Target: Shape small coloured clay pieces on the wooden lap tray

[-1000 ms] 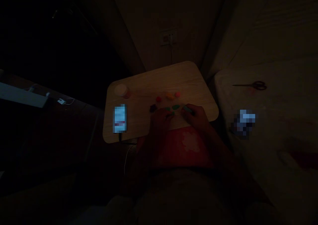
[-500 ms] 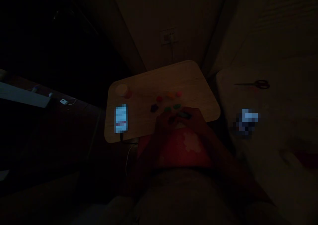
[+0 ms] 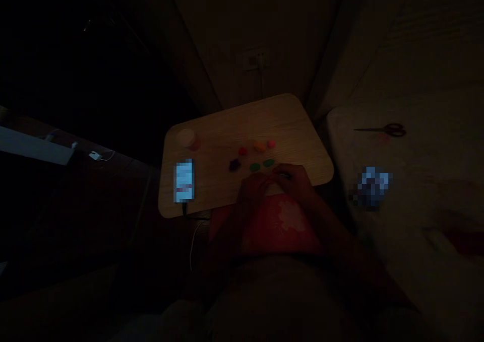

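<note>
In dim light, my left hand (image 3: 254,187) and my right hand (image 3: 297,178) meet at the near edge of a small wooden table (image 3: 215,130). The fingers of both are closed in towards each other. A dark, small item shows at my right fingers, too dim to name; what lies between the left fingers is hidden. Just beyond the fingertips are two flat green pieces (image 3: 255,166). Behind them sit a red lump (image 3: 242,151), an orange lump (image 3: 260,146) and a pink ball (image 3: 271,144). A dark, star-like piece (image 3: 235,164) lies to their left.
A lit phone (image 3: 184,181), blurred out, lies on the table's left with a cable. Behind it stands a small tub (image 3: 186,138) with a pale lid. On the pale surface at right are scissors (image 3: 385,129) and a blurred bright item (image 3: 373,186). A socket (image 3: 257,59) is on the wall.
My hands have shifted slightly and drawn closer together. The greenish item seen at my right fingers is now mostly covered. Both flat green pieces show more fully.
</note>
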Demonstrator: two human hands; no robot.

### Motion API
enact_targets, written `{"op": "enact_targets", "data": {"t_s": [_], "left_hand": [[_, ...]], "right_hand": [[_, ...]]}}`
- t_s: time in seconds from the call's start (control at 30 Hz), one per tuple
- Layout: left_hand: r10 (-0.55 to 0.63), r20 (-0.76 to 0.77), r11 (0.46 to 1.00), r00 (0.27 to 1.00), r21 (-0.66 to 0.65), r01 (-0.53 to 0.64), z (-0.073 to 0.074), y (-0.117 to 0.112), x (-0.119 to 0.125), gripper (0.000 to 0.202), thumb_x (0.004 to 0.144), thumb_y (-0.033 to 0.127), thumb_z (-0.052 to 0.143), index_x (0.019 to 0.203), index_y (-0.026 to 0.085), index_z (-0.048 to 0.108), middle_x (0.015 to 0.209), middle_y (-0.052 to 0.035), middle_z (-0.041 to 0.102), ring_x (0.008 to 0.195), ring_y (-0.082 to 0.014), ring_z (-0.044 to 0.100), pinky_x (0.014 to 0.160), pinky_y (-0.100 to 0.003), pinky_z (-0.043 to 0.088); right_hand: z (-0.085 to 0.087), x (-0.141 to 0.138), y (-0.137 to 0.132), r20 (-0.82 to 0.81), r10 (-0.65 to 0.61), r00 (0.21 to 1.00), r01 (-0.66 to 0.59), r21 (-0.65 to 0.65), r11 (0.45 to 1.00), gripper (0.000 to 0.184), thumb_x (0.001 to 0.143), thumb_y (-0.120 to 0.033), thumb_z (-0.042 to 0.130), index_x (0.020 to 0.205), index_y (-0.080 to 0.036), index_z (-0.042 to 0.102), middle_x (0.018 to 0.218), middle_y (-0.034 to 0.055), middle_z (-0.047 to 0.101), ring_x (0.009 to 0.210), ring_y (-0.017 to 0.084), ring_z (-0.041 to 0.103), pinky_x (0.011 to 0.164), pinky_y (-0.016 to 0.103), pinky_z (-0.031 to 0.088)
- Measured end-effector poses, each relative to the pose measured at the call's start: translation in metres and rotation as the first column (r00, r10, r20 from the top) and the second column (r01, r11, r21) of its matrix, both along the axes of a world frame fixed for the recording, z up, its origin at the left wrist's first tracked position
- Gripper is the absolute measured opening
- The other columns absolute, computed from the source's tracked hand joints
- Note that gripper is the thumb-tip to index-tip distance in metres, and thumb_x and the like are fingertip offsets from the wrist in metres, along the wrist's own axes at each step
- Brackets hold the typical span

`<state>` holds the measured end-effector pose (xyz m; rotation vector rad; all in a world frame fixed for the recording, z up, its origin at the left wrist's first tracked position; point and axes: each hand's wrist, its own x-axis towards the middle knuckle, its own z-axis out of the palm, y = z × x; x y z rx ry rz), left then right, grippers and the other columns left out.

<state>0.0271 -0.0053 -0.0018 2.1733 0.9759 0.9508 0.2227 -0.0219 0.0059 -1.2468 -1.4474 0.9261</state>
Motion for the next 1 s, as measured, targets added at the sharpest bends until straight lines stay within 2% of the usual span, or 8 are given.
{"op": "enact_targets", "data": {"t_s": [0.13, 0.33, 0.63, 0.77, 0.87, 1.0], "left_hand": [[0.006, 0.041, 1.0, 0.999, 0.014, -0.006, 0.001, -0.002, 0.003, 0.022, 0.106, 0.031, 0.064, 0.101, 0.018, 0.082, 0.093, -0.0078, 0.082, 0.087, -0.0214, 0.078, 0.086, -0.035, 0.063], [0.09, 0.167, 0.993, 0.982, -0.088, -0.076, 0.003, 0.0, 0.005, 0.012, 0.099, 0.028, 0.074, 0.098, 0.02, 0.083, 0.097, -0.0067, 0.084, 0.088, -0.0204, 0.079, 0.086, -0.034, 0.063], [0.145, 0.173, 0.982, 0.974, -0.143, -0.121, 0.0, -0.001, 0.004, 0.005, 0.091, 0.023, 0.08, 0.088, 0.019, 0.082, 0.087, -0.0038, 0.083, 0.079, -0.0186, 0.076, 0.079, -0.03, 0.061], [0.18, 0.169, 0.98, 0.969, -0.116, -0.162, 0.001, -0.001, 0.006, 0.01, 0.092, 0.029, 0.079, 0.091, 0.019, 0.08, 0.084, -0.0031, 0.079, 0.073, -0.0169, 0.071, 0.072, -0.028, 0.058], [0.178, 0.17, 0.984, 0.969, -0.058, -0.17, 0.001, -0.001, 0.007, 0.012, 0.094, 0.03, 0.077, 0.096, 0.019, 0.079, 0.088, -0.004, 0.078, 0.08, -0.0175, 0.071, 0.074, -0.028, 0.057], [0.195, 0.18, 0.981, 0.964, -0.021, -0.195, 0.001, 0.0, 0.006, 0.014, 0.094, 0.031, 0.077, 0.103, 0.02, 0.079, 0.098, -0.0063, 0.079, 0.092, -0.0197, 0.074, 0.083, -0.031, 0.06]], "right_hand": [[0.001, -0.002, -0.001, -0.002, -0.001, 1.0, 0.001, 0.0, 1.0, 0.017, 0.086, -0.036, 0.075, 0.079, -0.022, 0.08, 0.08, 0.0037, 0.08, 0.075, 0.02, 0.072, 0.075, 0.032, 0.056], [0.007, -0.001, -0.002, -0.119, -0.03, 0.992, 0.025, -0.05, 0.998, 0.016, 0.082, -0.038, 0.079, 0.079, -0.022, 0.079, 0.081, 0.0039, 0.079, 0.076, 0.02, 0.071, 0.077, 0.033, 0.056], [0.008, 0.004, -0.005, -0.1, -0.007, 0.995, -0.001, -0.081, 0.997, 0.013, 0.08, -0.035, 0.08, 0.079, -0.022, 0.079, 0.081, 0.0036, 0.08, 0.076, 0.02, 0.071, 0.076, 0.033, 0.056], [0.004, 0.003, -0.005, -0.113, -0.07, 0.991, 0.057, -0.11, 0.992, 0.014, 0.078, -0.036, 0.082, 0.078, -0.022, 0.081, 0.079, 0.0041, 0.081, 0.072, 0.021, 0.071, 0.071, 0.033, 0.057], [0.001, 0.002, -0.003, -0.125, -0.079, 0.989, 0.066, -0.107, 0.992, 0.017, 0.077, -0.037, 0.084, 0.088, -0.024, 0.085, 0.091, 0.0057, 0.085, 0.083, 0.024, 0.077, 0.079, 0.036, 0.061], [-0.002, 0.002, -0.001, -0.101, -0.005, 0.995, -0.002, -0.075, 0.997, 0.021, 0.082, -0.038, 0.082, 0.098, -0.025, 0.087, 0.103, 0.0073, 0.086, 0.095, 0.026, 0.08, 0.092, 0.04, 0.063]]}}
